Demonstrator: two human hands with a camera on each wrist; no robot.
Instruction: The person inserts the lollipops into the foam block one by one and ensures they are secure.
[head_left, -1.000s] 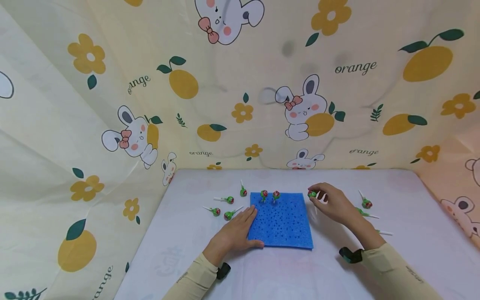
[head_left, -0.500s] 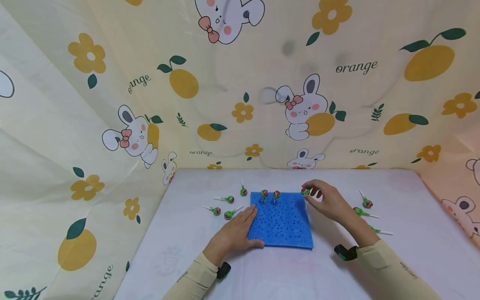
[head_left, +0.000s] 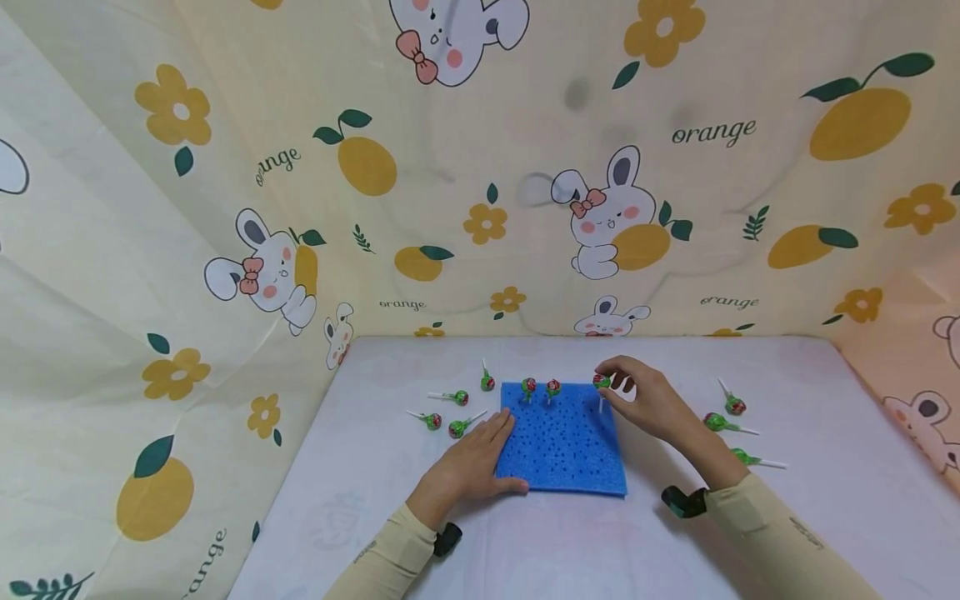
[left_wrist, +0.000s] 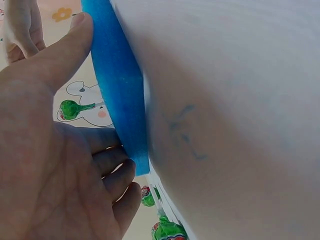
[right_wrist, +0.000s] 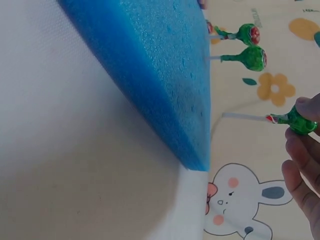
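Observation:
A blue foam board [head_left: 562,450] dotted with small holes lies on the table. My left hand [head_left: 468,462] rests along its left side, fingers extended at the left edge and thumb at the front edge. Thumb and fingertips of my right hand [head_left: 645,400] pinch the green-and-red wrapped head of a lollipop [head_left: 602,381]. Its white stick points down over the board's back right corner; in the right wrist view, the stick's free end [right_wrist: 225,115] shows apart from the foam. Two lollipops, one left [head_left: 528,387] and one right [head_left: 552,388], stand upright in the board's back row.
Several loose lollipops, one of them nearest the board [head_left: 487,382], lie left of the board. Three more, including a back one [head_left: 735,405], lie on the right by my forearm. A printed cloth [head_left: 450,208] hangs behind the white table [head_left: 555,550].
My right hand has carried the lollipop leftward, from beside the board to over its back right corner. The left hand has stayed in place on the board.

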